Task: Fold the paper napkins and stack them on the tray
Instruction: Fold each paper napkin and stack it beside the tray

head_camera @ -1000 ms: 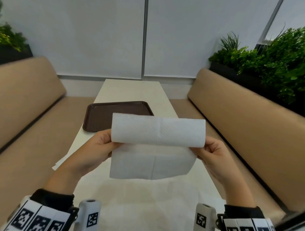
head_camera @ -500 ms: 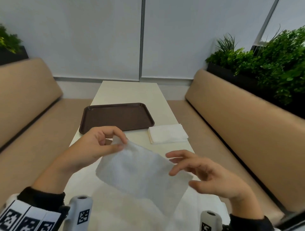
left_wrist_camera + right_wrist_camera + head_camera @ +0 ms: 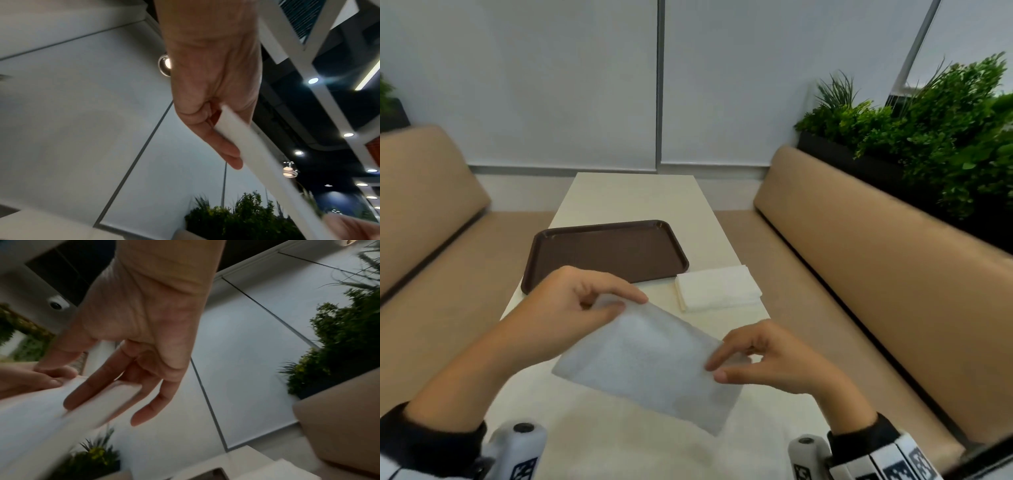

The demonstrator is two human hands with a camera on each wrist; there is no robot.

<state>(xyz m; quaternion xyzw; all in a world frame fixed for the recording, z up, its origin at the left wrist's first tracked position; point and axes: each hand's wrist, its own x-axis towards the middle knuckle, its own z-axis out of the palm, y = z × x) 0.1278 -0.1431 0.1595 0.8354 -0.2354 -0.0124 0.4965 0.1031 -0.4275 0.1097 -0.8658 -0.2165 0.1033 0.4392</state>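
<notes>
A white paper napkin (image 3: 650, 363), folded flat, hangs tilted above the near part of the table. My left hand (image 3: 606, 303) pinches its far left corner between thumb and fingers; in the left wrist view the left hand (image 3: 222, 129) holds the napkin's edge (image 3: 252, 149). My right hand (image 3: 717, 370) pinches the napkin's right edge, with fingers (image 3: 98, 386) lying along the napkin (image 3: 37, 415). The brown tray (image 3: 606, 253) lies beyond with nothing on it. A stack of white napkins (image 3: 717, 287) sits on the table right of the tray.
The narrow cream table (image 3: 633, 195) runs away from me between two tan benches (image 3: 876, 257). Green plants (image 3: 935, 130) stand behind the right bench. A white wall closes the far end.
A second ago both hands held the napkin up with its top half folded over. The right hand then let go and now pinches the right edge again; the napkin sits lower and tilted.
</notes>
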